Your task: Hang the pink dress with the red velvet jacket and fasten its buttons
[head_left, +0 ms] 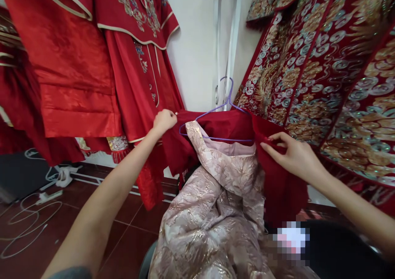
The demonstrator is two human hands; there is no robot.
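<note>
A dark red garment (222,126) hangs on a purple wire hanger (222,106) in front of me. My left hand (164,120) is closed in a fist on the garment's left shoulder edge. My right hand (293,155) pinches the red cloth at the garment's right side, fingers curled on the fabric. A pale pink brocade cloth (212,205) with a shiny floral pattern is draped over the hanger's bar and spills down below, between my arms.
Red embroidered robes hang at the left (77,65) and a heavily gold-embroidered red robe (324,65) at the right. A white wall (197,44) is behind. White cables (37,213) lie on the dark red floor at lower left.
</note>
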